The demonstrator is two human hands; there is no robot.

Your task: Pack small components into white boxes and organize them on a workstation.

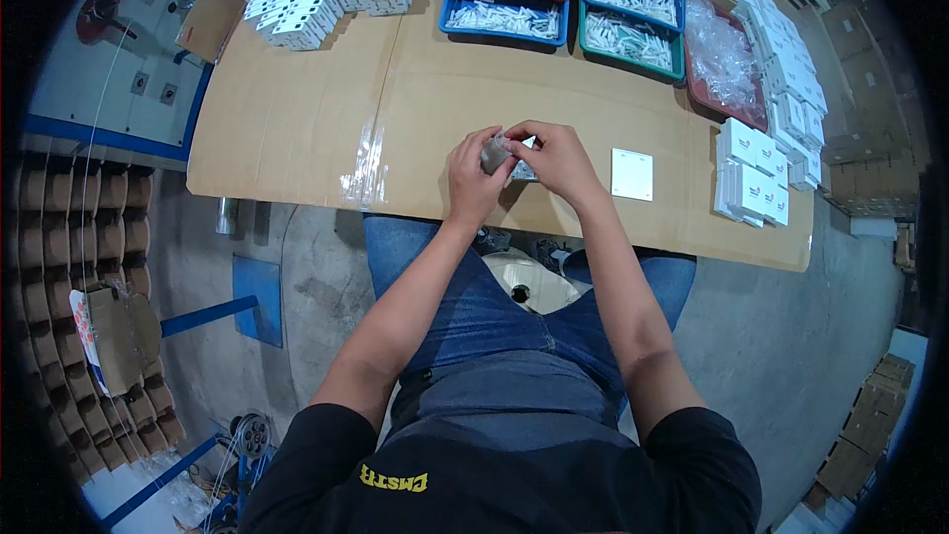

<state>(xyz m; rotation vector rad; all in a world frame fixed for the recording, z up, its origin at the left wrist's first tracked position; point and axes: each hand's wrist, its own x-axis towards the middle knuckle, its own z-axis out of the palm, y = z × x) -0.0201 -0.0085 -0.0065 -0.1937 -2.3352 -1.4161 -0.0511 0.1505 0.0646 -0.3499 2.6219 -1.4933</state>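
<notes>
While the left hand (471,178) curls round a small grey piece (491,154) just in from the near edge of the table (287,119), the right hand (561,160) comes in narrow, thumb and finger pinched at its upper part! Fiddly fingertip work, this, and my call is a fitting or wrapping step, though the fingers hide the detail. Peeking out between the hands is a silvery item (524,172); whether it's gripped, I cannot tell. To the right along that same edge lies a white plate (632,174), untouched, with white boxes (756,188) toward the near right corner. The next move, I'd judge, calls for a steady left hold and a precise right pinch, without crushing the piece.
</notes>
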